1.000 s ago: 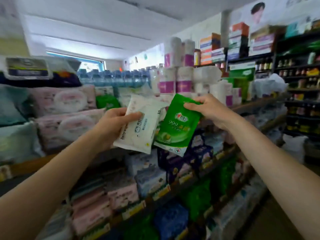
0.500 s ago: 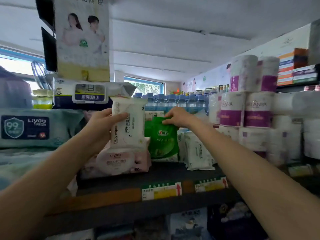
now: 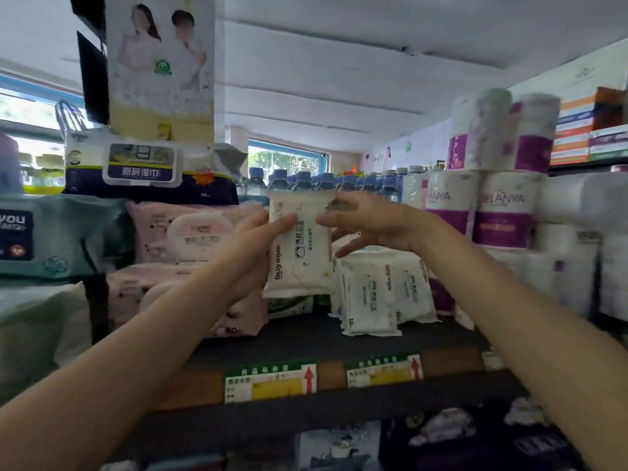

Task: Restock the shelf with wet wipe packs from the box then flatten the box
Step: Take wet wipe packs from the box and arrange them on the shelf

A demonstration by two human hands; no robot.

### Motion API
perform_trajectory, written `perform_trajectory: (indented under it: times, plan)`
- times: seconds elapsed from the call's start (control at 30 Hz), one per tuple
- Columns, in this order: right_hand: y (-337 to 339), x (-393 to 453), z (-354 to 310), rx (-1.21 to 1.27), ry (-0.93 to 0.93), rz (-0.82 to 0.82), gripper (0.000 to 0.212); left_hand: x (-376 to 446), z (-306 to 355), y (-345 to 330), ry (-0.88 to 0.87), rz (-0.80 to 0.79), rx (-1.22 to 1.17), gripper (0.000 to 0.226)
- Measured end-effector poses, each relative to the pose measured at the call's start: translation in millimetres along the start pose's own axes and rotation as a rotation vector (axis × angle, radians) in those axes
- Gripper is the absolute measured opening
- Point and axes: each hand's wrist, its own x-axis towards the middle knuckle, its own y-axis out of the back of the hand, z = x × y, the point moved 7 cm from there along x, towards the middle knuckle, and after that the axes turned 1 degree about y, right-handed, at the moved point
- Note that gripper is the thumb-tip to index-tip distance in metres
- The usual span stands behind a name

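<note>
Our left hand (image 3: 253,246) has its fingers (image 3: 283,223) curled round the upright white baby-wipes pack (image 3: 300,246), while our right hand (image 3: 370,226) touches its upper edge with spread, relaxed fingers. We hold it above the shelf (image 3: 306,338), just left of the standing white packs (image 3: 384,287). To seat it well, we should probably lower it squarely beside them, label forward.

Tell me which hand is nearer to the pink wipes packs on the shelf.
Left. The left hand grips the baby wipes pack just beside the pink wipes packs; the right hand is on that pack's far side.
</note>
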Motion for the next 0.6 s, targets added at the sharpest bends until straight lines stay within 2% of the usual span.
perform_trajectory:
  times: [0.07,0.1,0.13,0.2,0.23,0.3,0.37,0.47,0.5,0.6]
  plan:
    - [21,-17,6,-0.126,-0.023,0.082,0.032,7,-12,-33,0.025,-0.085,-0.026,0.030]
    - [37,-26,11,-0.157,-0.052,0.122,0.035,10,-19,-48,0.029,-0.126,0.056,0.032]
    - [53,-35,18,-0.175,-0.095,0.146,0.037,14,-22,-59,-0.018,-0.168,0.269,0.034]
    - [89,-57,35,-0.221,-0.226,0.204,0.044,18,-27,-77,-0.227,-0.247,0.848,0.035]
    - [106,-68,46,-0.267,-0.302,0.244,0.045,18,-30,-83,-0.326,-0.284,1.036,0.035]
    - [127,-85,69,-0.417,-0.427,0.334,0.041,17,-43,-93,-0.353,-0.419,1.166,0.032]
    - [127,-90,91,-0.441,-0.499,0.385,0.041,17,-59,-102,-0.318,-0.524,1.321,0.032]
    - [114,-85,121,-0.234,-0.473,0.455,0.041,22,-74,-109,-0.334,-0.550,1.604,0.035]
    - [112,-83,126,-0.262,-0.437,0.510,0.044,24,-75,-111,-0.330,-0.543,1.636,0.035]
    - [110,-79,120,-0.670,-0.310,0.684,0.047,23,-77,-114,-0.308,-0.564,1.690,0.038]
